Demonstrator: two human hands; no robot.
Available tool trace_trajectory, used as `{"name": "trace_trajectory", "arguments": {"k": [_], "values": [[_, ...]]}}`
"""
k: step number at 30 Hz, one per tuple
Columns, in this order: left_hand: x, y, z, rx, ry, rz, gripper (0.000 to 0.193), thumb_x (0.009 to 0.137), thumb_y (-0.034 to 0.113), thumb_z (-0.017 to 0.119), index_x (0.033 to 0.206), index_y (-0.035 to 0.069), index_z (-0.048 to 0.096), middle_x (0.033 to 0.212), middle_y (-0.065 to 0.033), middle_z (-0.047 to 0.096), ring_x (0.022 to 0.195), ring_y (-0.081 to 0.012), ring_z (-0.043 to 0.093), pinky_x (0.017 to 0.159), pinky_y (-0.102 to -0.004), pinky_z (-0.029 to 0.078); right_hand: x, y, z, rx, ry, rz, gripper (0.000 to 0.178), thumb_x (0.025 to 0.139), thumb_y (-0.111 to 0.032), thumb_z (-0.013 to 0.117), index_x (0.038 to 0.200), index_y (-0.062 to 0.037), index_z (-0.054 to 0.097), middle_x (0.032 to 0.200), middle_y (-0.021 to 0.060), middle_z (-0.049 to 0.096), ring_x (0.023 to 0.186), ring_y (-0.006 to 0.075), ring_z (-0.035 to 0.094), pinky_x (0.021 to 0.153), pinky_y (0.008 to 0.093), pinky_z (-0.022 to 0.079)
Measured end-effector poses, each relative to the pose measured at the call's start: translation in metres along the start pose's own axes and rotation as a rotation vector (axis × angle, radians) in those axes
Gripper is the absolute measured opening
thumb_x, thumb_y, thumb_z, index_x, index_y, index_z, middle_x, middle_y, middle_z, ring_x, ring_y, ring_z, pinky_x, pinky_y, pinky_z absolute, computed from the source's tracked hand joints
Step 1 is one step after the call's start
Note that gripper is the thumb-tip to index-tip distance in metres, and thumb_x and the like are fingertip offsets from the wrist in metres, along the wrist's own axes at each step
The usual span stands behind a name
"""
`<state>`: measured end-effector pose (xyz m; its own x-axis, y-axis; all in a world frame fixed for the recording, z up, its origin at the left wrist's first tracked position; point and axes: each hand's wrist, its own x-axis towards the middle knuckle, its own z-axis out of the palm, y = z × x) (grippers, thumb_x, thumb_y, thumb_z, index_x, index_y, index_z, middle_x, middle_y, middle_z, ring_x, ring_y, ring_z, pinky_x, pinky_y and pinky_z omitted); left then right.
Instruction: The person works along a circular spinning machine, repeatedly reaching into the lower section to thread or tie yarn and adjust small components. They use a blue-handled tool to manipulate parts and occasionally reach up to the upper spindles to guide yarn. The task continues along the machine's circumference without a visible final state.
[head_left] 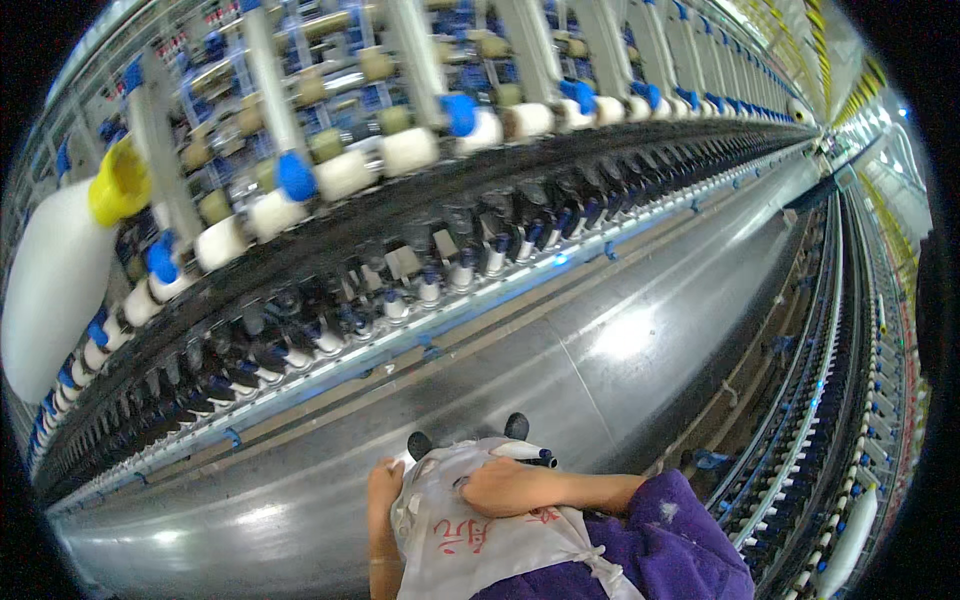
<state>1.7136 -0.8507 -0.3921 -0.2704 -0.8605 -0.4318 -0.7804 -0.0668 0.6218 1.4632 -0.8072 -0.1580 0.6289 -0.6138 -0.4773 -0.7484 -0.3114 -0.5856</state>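
Observation:
A white apron [437, 520] with red marks hangs at my front, tied over purple clothing. My left hand [384, 485] is closed against the apron's left edge; what its fingers hold, if anything, does not show. Across the apron's upper part lies my right hand [497, 487], fingers curled down at a dark opening in the cloth, with the fingertips hidden. Just beyond its knuckles a white bobbin [522, 451] with a dark end sticks out to the right.
A long spinning frame [400, 262] with white rollers and a row of spindles runs ahead of me. At far left hangs a large white cone with a yellow end [62, 285]. Another machine row [800, 440] stands to the right, across the shiny grey floor [560, 370].

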Motion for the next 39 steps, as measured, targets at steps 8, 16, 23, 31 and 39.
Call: {"name": "trace_trajectory", "arguments": {"k": [8,16,23,31,39], "values": [[0.065,0.290,0.086,-0.163,0.025,0.462,0.038,0.088,0.022,0.056,0.120,0.002,0.050,0.100,-0.0189,0.063,0.095,-0.0341,0.060,0.082,-0.0413,0.047,-0.110,0.079,0.056,0.053,0.280,0.232,0.022,0.080,-0.015,0.051,0.082,0.0031,0.063,0.081,0.0212,0.066,0.072,0.0355,0.066,0.063,0.0437,0.052],[0.107,0.437,0.129,-0.256,0.195,0.609,0.042,0.096,0.020,0.039,0.129,-0.006,0.039,0.123,-0.0255,0.050,0.113,-0.0381,0.049,0.096,-0.0415,0.038,-0.201,0.129,0.059,0.239,0.422,0.366,0.023,0.081,-0.015,0.049,0.080,0.0036,0.063,0.079,0.0232,0.064,0.071,0.0371,0.064,0.063,0.0456,0.052],[0.226,0.495,0.170,-0.293,0.585,0.596,0.046,0.096,0.015,0.038,0.131,-0.013,0.027,0.129,-0.0327,0.039,0.123,-0.0418,0.037,0.103,-0.0439,0.028,-0.225,0.177,0.038,0.275,0.544,0.390,0.023,0.086,-0.018,0.048,0.089,0.0025,0.056,0.075,0.0210,0.063,0.068,0.0387,0.063,0.060,0.0477,0.050],[0.182,0.578,0.050,-0.807,0.397,0.779,0.025,0.095,0.026,0.049,0.093,0.002,0.043,0.066,-0.0082,0.050,0.055,-0.0152,0.045,0.052,-0.0275,0.038,-0.252,0.231,-0.041,0.497,0.816,0.301,0.024,0.088,-0.019,0.053,0.104,-0.0021,0.059,0.089,0.0165,0.061,0.080,0.0341,0.060,0.070,0.0397,0.048],[0.129,0.569,0.018,-1.616,-0.647,0.264,0.040,0.098,0.043,0.030,0.075,0.011,0.038,0.047,0.0043,0.027,0.037,-0.0062,0.025,0.036,-0.0227,0.025,-0.190,0.300,-0.187,0.133,1.344,0.086,0.031,0.082,-0.003,0.059,0.112,-0.0072,0.060,0.068,0.0127,0.061,0.056,0.0285,0.059,0.051,0.0343,0.046]]}}
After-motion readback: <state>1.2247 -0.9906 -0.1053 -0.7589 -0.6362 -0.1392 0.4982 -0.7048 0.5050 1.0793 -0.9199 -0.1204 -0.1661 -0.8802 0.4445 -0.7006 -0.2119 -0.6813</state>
